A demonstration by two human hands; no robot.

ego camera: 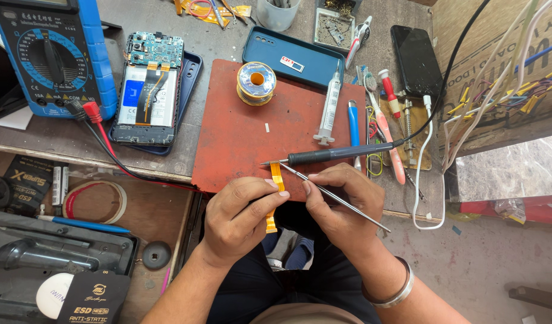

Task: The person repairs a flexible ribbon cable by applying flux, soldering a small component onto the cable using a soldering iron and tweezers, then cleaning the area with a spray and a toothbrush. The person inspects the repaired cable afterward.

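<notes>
left hand [240, 213]: lower centre of frame, thumb and fingers pinched on the orange ribbon cable [274, 195], holding it upright over the near edge of the red mat [240, 138]
orange ribbon cable: thin strip, top end pokes above the fingers onto the mat edge, bottom end hangs below the hand
right hand [339, 201]: just right of the left hand, fingers closed around the tweezers [336, 197]
tweezers: thin metal, tip points up-left to just beside the top of the cable, back end runs down-right past the hand
soldering iron [339, 154]: black handle, lies across the mat's lower right just above the right hand, tip points left, not held
red mat: centre of frame on the worktop [72, 141]
solder spool [256, 83]: upper part of the mat
syringe [330, 108]: right part of the mat, lying roughly upright in frame
blue phone case [300, 63]: top centre, overlapping the mat's top edge
opened phone [148, 90]: upper left of mat, back off, circuit board and battery showing
multimeter [54, 54]: blue, upper left corner, red lead plugged in
black phone [417, 60]: upper right, screen dark
toothbrush [384, 126]: right of the mat, among small tools
bracelet [399, 291]: metal, on right wrist, lower right
</notes>
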